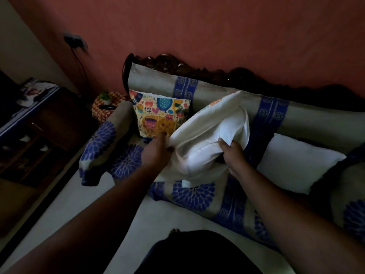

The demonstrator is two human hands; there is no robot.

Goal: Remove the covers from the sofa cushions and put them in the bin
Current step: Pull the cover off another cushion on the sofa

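Dim room, red wall [217,26] behind. I see the sofa [308,117] across the frame, grey cloth with blue flower print and blue bands, carved dark wood along its top edge. Left armrest [98,147] carries the same print. Dark cabinet [39,131] at far left, well apart from the sofa. Mid-seat sits the cushion [199,157] I am working on, white inner pad half showing inside its cover [207,115]; the cover is turned white side out, a sliver of orange print just visible at its top corner. Cover mouth gapes toward me, pad bulging between the two edges. A bare white pad [296,163] lies on the seat to the right, just beside the worked cushion. A printed cushion [160,113], bright with flowers and an elephant, leans against the backrest at left, cover on. Left hand [158,151] grips the left edge of the cover mouth, fingers curled into the fabric. Right hand [231,153] pinches the right edge of the opening, thumb on top, fingers tucked under the cloth. Both forearms reach in from the bottom corners. Small potted plant [105,95] beyond the armrest. No bin in my view.
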